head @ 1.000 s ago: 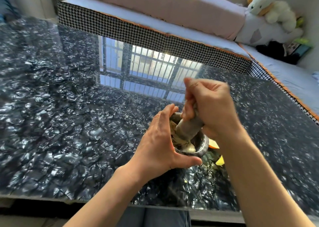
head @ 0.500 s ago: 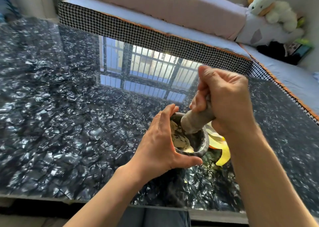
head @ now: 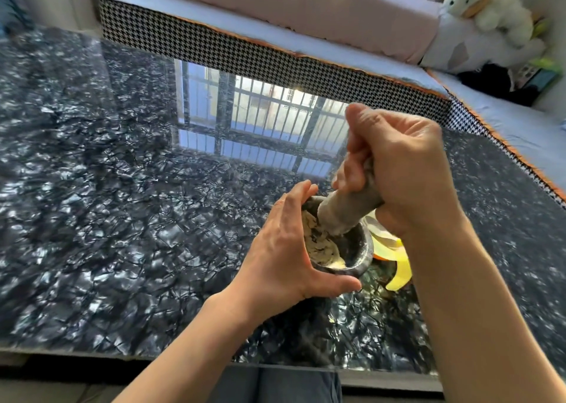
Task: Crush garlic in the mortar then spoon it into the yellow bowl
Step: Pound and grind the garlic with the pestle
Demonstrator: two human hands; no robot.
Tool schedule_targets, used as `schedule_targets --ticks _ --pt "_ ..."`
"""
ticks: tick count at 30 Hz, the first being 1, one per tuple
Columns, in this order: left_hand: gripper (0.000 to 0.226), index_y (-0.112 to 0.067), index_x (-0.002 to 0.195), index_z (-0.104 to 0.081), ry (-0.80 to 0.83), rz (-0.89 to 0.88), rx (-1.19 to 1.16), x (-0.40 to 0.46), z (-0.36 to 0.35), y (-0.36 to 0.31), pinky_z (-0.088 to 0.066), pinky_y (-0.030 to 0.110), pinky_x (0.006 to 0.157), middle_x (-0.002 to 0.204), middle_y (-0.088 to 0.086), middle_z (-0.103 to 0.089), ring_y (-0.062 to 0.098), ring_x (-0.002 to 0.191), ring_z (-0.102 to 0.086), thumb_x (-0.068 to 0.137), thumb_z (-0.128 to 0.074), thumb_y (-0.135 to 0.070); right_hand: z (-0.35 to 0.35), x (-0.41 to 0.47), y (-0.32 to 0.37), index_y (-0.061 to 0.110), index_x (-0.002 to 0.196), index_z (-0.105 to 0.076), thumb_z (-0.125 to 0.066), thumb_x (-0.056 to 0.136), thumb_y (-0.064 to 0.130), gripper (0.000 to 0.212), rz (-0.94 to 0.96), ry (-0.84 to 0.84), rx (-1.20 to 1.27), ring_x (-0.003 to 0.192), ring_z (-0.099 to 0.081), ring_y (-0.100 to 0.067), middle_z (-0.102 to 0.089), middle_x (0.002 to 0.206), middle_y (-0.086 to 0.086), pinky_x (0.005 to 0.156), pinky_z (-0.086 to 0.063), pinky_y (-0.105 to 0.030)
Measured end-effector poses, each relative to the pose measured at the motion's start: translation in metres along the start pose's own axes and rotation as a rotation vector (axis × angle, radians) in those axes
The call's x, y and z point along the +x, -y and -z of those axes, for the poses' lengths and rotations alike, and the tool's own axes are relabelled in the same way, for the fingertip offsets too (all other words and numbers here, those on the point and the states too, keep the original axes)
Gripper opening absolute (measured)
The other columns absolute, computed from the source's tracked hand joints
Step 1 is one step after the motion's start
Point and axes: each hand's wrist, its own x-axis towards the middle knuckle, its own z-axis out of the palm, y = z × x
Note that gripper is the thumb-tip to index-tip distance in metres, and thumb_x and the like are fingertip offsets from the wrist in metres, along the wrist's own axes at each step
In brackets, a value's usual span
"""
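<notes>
A small dark stone mortar (head: 361, 251) stands on the glossy black table (head: 122, 219), with pale crushed garlic (head: 318, 243) smeared inside. My left hand (head: 281, 255) is wrapped around its left side and near rim. My right hand (head: 398, 170) grips a grey stone pestle (head: 343, 216), tilted, its blunt end inside the mortar above the garlic. The yellow bowl (head: 398, 265) sits just right of the mortar, mostly hidden behind my right forearm. No spoon shows.
A sofa with a houndstooth edge (head: 245, 50) runs along the table's far side and right. A plush toy (head: 484, 7) sits at the back right corner. The table's front edge (head: 183, 363) is close to my body.
My right hand lifted the pestle up and to the right out of the garlic, then brought it slightly back toward the mortar. The left hand stayed on the mortar.
</notes>
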Motion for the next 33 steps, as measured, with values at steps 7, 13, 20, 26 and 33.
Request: schedule_targets --ticks 7,13,20,26,33 --pt "0.118 -0.033 0.139 -0.011 -0.027 -0.001 -0.011 0.000 0.001 -0.003 -0.029 0.009 0.095 0.118 -0.031 -0.031 -0.005 0.116 -0.031 0.045 -0.080 -0.053 -0.012 -0.009 -0.033 0.007 0.049 -0.051 -0.052 0.093 0.019 0.045 -0.138 0.080 -0.176 0.030 -0.041 -0.022 -0.048 0.034 -0.007 0.039 -0.037 -0.025" --pt "0.122 -0.023 0.142 -0.010 0.003 -0.012 0.004 -0.001 0.000 -0.001 -0.020 0.014 0.103 0.141 -0.015 -0.030 -0.002 0.128 -0.025 0.047 -0.078 -0.057 -0.002 0.004 0.000 0.012 0.050 -0.051 -0.054 0.091 0.017 0.041 0.018 -0.002 -0.021 0.027 -0.040 -0.020 -0.045 0.031 -0.002 0.039 -0.036 -0.031" --pt "0.121 -0.027 0.141 -0.012 -0.024 0.001 -0.019 0.000 0.000 -0.002 -0.025 0.006 0.096 0.127 -0.022 -0.032 -0.003 0.119 -0.031 0.045 -0.080 -0.053 -0.009 -0.006 -0.033 0.011 0.049 -0.049 -0.053 0.092 0.017 0.044 -0.114 0.048 -0.169 0.029 -0.041 -0.022 -0.047 0.033 -0.007 0.038 -0.037 -0.025" --pt "0.121 -0.021 0.142 -0.011 0.002 -0.019 0.006 0.001 0.000 0.000 -0.016 0.006 0.101 0.143 -0.011 -0.030 -0.002 0.128 -0.025 0.047 -0.078 -0.057 0.009 0.008 0.012 0.010 0.051 -0.051 -0.055 0.091 0.016 0.041 -0.094 0.062 -0.012 0.026 -0.040 -0.018 -0.043 0.030 -0.002 0.037 -0.039 -0.021" --pt "0.114 -0.027 0.136 -0.016 -0.024 -0.010 -0.007 0.000 0.000 -0.003 -0.027 0.012 0.097 0.118 -0.028 -0.031 -0.004 0.115 -0.031 0.046 -0.080 -0.054 -0.015 0.002 -0.022 0.011 0.050 -0.050 -0.053 0.092 0.017 0.042 -0.165 0.093 -0.179 0.028 -0.041 -0.019 -0.045 0.032 -0.005 0.037 -0.035 -0.025"
